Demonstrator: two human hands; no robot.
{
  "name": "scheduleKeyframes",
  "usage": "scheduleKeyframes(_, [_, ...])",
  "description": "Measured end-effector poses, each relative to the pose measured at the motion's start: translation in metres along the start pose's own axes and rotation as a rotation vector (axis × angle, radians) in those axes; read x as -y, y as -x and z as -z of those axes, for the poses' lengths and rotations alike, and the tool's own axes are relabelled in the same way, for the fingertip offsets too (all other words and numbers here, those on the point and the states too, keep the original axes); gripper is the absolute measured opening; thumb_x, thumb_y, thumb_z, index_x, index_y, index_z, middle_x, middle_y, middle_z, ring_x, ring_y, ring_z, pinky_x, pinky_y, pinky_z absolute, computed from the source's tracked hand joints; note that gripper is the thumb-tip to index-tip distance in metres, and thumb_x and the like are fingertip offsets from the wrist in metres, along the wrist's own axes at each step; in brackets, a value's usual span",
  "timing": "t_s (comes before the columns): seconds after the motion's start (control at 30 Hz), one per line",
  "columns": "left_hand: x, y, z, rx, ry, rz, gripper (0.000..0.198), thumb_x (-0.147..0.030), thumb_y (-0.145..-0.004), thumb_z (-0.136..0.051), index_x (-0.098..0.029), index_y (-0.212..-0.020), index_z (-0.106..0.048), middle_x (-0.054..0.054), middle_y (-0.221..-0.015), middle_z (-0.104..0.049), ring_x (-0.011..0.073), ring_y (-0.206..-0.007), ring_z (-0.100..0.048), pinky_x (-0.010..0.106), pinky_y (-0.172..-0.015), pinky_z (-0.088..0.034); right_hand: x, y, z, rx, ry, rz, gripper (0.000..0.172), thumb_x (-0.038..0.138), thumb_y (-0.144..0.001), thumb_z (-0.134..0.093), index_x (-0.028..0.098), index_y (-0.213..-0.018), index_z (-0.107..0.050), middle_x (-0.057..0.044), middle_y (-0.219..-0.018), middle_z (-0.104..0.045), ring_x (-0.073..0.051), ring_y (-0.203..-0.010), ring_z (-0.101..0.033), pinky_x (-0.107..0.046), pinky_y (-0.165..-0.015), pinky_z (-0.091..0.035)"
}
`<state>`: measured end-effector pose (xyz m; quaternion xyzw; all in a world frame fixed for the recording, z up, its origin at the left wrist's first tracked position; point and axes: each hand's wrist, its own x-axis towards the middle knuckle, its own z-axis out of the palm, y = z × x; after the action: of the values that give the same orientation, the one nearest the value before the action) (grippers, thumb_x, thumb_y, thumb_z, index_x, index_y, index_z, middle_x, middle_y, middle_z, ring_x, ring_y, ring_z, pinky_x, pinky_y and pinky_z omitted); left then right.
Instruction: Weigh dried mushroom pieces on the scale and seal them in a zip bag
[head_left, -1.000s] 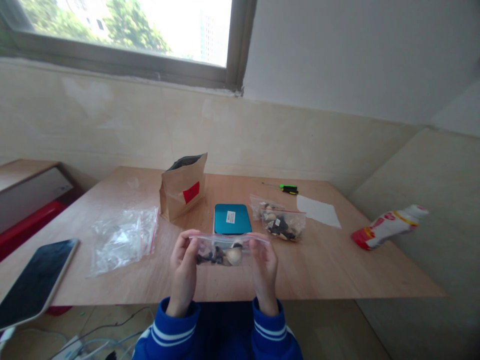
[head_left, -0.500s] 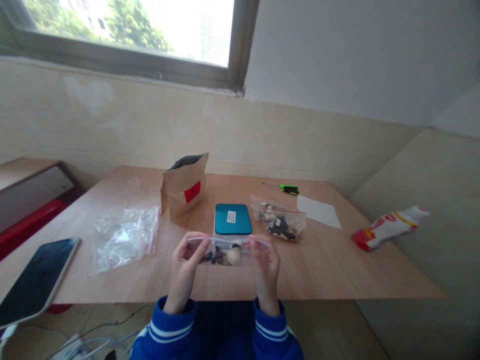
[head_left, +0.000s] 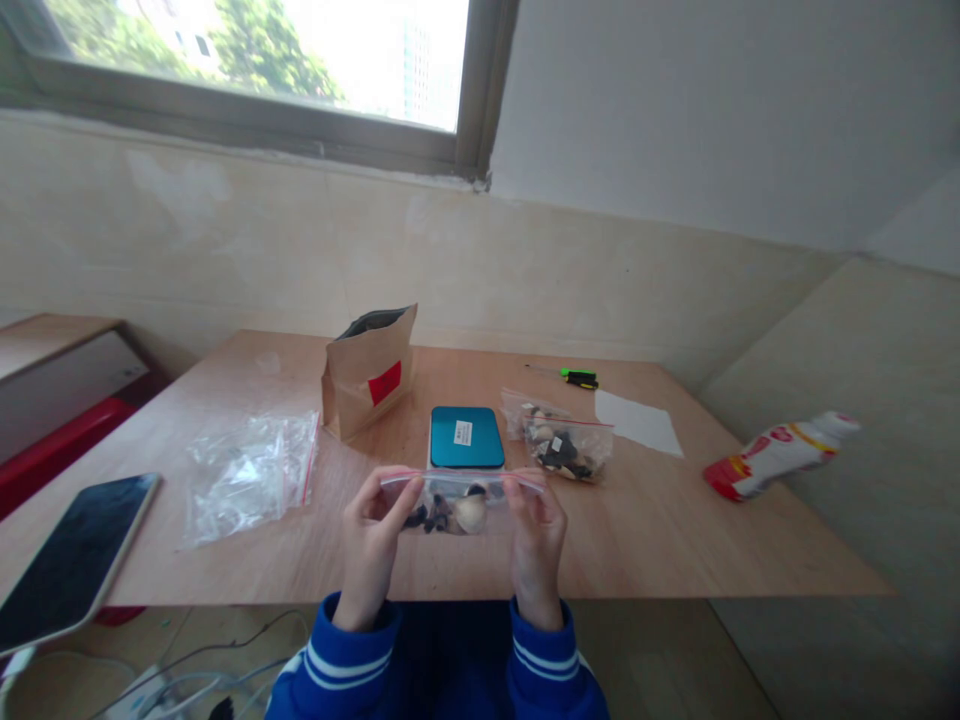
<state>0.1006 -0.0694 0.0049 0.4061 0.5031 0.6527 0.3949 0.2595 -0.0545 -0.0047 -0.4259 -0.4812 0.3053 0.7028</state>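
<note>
Between my two hands is a clear zip bag (head_left: 450,508) with a red seal strip, holding pale and dark pieces that look like dried mushrooms. My left hand (head_left: 377,530) pinches its top left corner, thumb in front. At the top right end, my right hand (head_left: 538,535) grips the strip the same way. Just beyond the bag lies a flat teal device (head_left: 466,438) with a white label. To its right rest two filled zip bags (head_left: 571,452) with similar contents. A brown paper pouch (head_left: 367,380) with a red patch stands open at the back.
Flat clear bags (head_left: 247,482) lie at left, near a dark-screened phone (head_left: 79,560) at the table's edge. Screwdrivers (head_left: 579,379) and a white paper sheet (head_left: 637,422) are at the back right. A red and white bottle (head_left: 780,457) lies on the right. Cables (head_left: 202,680) run below the table.
Both hands and the bag have shifted very slightly to the right. The grip on the bag is the same, and nothing else has visibly moved.
</note>
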Motion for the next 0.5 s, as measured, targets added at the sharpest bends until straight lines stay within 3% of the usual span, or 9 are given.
scheduleKeyframes(0.2, [0.0012, -0.0005, 0.0002, 0.095, 0.066, 0.024, 0.019, -0.037, -0.080, -0.067, -0.019, -0.083, -0.061, -0.003, -0.073, -0.062, 0.0104, -0.069, -0.058, 0.019, -0.064, -0.045, -0.0005, 0.0017, -0.0024, 0.029, 0.009, -0.098, 0.016, 0.034, -0.085, -0.061, 0.019, -0.081, -0.064, 0.000, -0.078, -0.062, -0.014, -0.075, -0.060, -0.025, -0.071, -0.048])
scheduleKeyframes(0.33, [0.0028, -0.0018, 0.0057, 0.192, 0.064, 0.040, 0.018, -0.036, -0.084, -0.062, -0.022, -0.095, -0.060, -0.002, -0.086, -0.063, 0.0110, -0.078, -0.060, 0.019, -0.068, -0.045, 0.0030, 0.0029, -0.0028, 0.124, 0.026, -0.085, 0.017, 0.035, -0.086, -0.059, 0.020, -0.093, -0.065, -0.002, -0.092, -0.066, -0.015, -0.087, -0.062, -0.027, -0.080, -0.048])
scheduleKeyframes(0.5, [-0.0042, -0.0025, 0.0065, 0.304, -0.065, -0.016, 0.020, -0.036, -0.082, -0.064, -0.021, -0.095, -0.065, 0.001, -0.091, -0.063, 0.0148, -0.085, -0.060, 0.022, -0.071, -0.046, 0.0056, 0.0011, -0.0061, 0.182, 0.044, -0.062, 0.011, 0.030, -0.084, -0.063, 0.019, -0.080, -0.065, 0.000, -0.079, -0.062, -0.014, -0.079, -0.060, -0.025, -0.076, -0.047])
